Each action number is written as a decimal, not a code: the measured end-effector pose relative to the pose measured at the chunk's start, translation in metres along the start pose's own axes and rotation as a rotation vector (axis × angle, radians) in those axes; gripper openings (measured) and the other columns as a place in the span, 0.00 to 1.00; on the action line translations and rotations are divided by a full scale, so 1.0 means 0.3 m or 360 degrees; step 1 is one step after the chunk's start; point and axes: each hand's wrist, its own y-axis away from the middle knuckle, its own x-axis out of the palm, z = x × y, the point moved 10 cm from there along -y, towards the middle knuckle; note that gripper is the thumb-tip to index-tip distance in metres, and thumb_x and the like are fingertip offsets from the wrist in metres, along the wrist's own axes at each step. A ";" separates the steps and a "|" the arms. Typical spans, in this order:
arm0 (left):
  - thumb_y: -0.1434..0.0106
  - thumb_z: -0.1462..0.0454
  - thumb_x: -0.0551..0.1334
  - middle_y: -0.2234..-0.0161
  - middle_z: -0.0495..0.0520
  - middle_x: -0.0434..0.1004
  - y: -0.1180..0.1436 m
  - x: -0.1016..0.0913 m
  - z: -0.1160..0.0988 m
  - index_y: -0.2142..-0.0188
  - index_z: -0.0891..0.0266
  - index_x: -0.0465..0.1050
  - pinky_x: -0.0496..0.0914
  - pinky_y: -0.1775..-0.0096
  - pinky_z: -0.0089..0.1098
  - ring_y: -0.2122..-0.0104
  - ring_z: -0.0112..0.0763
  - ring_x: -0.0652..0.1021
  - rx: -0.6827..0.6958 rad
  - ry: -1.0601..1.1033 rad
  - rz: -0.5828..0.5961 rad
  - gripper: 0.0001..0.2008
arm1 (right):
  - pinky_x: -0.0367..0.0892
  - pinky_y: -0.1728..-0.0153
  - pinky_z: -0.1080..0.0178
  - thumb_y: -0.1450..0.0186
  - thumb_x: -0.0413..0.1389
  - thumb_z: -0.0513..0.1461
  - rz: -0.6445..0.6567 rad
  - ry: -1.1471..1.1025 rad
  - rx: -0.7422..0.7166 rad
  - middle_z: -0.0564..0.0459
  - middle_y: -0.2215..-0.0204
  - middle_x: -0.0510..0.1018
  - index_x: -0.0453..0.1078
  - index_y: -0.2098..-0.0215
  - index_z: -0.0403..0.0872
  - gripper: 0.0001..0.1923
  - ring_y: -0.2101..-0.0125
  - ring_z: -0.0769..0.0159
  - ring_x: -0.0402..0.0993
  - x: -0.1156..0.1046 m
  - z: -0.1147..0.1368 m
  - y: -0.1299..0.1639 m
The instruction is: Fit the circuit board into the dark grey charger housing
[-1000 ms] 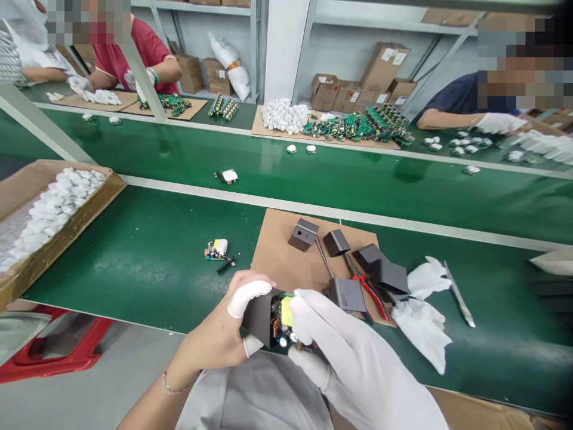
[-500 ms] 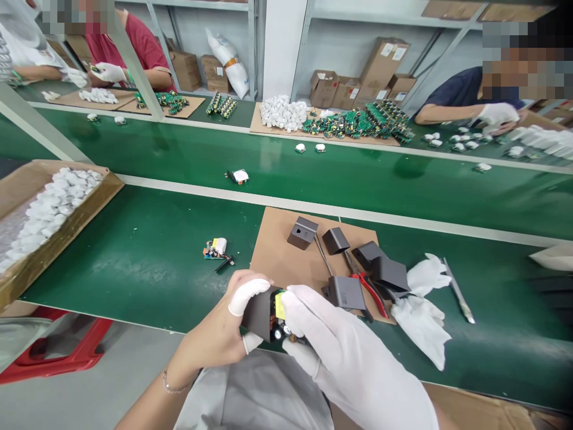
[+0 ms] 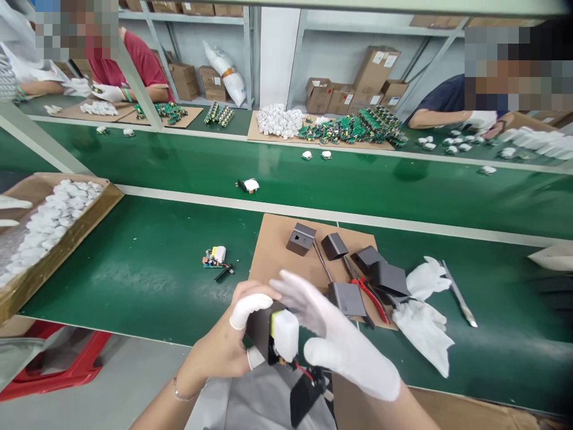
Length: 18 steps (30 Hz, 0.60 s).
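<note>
My left hand (image 3: 224, 343), with white cots on the thumb and a finger, grips a dark charger-like housing (image 3: 258, 332) above my lap. From the housing's mouth sticks out a circuit board with a white-covered block (image 3: 286, 335) and yellow tape. A black end piece (image 3: 305, 397) dangles below on red and black wires. Just right of the block is my right hand (image 3: 340, 340), in a white glove, fingers spread and apart from it. Left of the hands, another circuit board (image 3: 215, 257) with a black piece on a lead lies on the green bench.
Several dark housings (image 3: 349, 298), red-handled pliers (image 3: 373, 301) and a thin metal tool lie around a cardboard sheet (image 3: 273, 254). White gloves (image 3: 425, 325) and a pen-like tool (image 3: 460, 294) are at right. A carton (image 3: 89, 224) holds white pieces. Co-workers sit beyond the belt (image 3: 188, 161).
My right hand has let go of the circuit board and opened, baring the white block and the dangling black end piece. Boards on the belt have shifted slightly right; the view has tilted up.
</note>
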 end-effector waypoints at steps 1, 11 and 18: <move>0.44 0.69 0.63 0.49 0.62 0.62 -0.002 0.005 -0.005 0.42 0.54 0.48 0.63 0.49 0.48 0.48 0.44 0.62 0.0025 -0.0004 0.0006 0.34 | 0.64 0.49 0.53 0.45 0.63 0.54 0.0140 -0.0108 0.0057 0.47 0.46 0.66 0.51 0.37 0.54 0.43 0.51 0.57 0.68 0.038 -0.012 -0.016; 0.42 0.66 0.63 0.49 0.61 0.62 0.008 0.018 0.019 0.42 0.51 0.48 0.64 0.50 0.47 0.48 0.43 0.64 -0.0090 0.0006 -0.0061 0.33 | 0.61 0.46 0.51 0.42 0.60 0.50 0.0140 -0.0286 -0.0115 0.46 0.49 0.70 0.66 0.51 0.46 0.25 0.47 0.51 0.64 0.106 0.065 -0.080; 0.42 0.62 0.65 0.51 0.63 0.67 -0.017 -0.005 0.015 0.41 0.55 0.52 0.63 0.51 0.47 0.51 0.47 0.70 -0.0169 -0.0301 -0.0037 0.32 | 0.69 0.58 0.59 0.44 0.64 0.49 -0.0301 -0.0239 -0.0013 0.48 0.56 0.73 0.64 0.49 0.48 0.28 0.59 0.61 0.72 0.012 -0.061 -0.070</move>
